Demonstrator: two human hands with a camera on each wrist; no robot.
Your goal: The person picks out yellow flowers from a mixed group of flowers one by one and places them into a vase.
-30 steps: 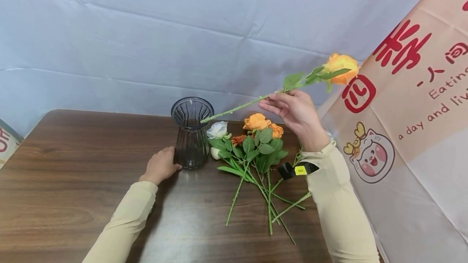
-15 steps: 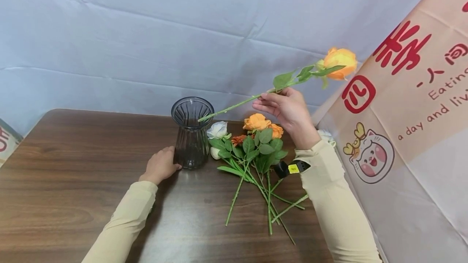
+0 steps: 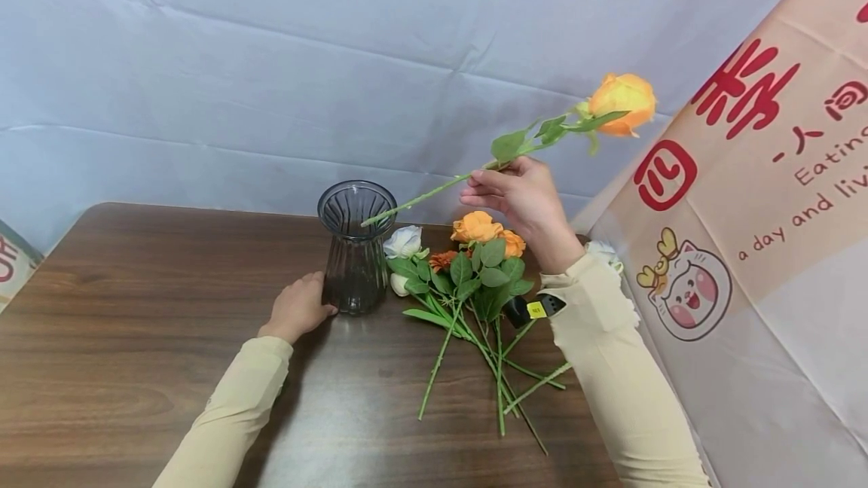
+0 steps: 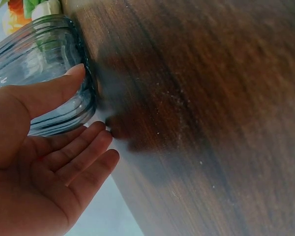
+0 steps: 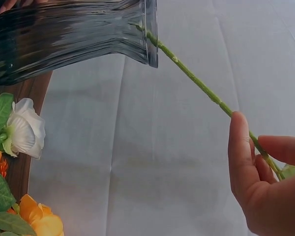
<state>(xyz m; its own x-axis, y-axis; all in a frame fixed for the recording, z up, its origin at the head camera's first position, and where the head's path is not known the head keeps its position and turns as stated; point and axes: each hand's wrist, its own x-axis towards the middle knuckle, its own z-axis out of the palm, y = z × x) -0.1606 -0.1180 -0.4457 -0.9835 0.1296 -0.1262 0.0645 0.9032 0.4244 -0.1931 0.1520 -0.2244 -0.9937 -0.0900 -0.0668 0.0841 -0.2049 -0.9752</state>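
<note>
My right hand (image 3: 518,194) pinches the green stem of a yellow-orange rose (image 3: 622,102) between thumb and fingers. The bloom points up and right; the stem slants down left. In the right wrist view the tip of the stem (image 5: 196,81) lies just past the rim of the vase, seen at its mouth. The dark, clear, ribbed glass vase (image 3: 356,269) stands upright on the table. My left hand (image 3: 298,307) holds its base from the left. In the left wrist view the thumb (image 4: 54,93) lies against the glass, with the other fingers on the opposite side.
Right of the vase lies a loose pile of artificial flowers: a white rose (image 3: 404,241), orange roses (image 3: 477,226) and several crossing green stems (image 3: 441,360). Another pale flower (image 3: 603,253) lies behind the right forearm. A pale cloth wall (image 3: 271,81) backs the brown table (image 3: 136,322).
My right hand has moved left with the rose, its bloom rising slightly and its stem tip shifting further over the vase's mouth. The left hand and vase have stayed still.
</note>
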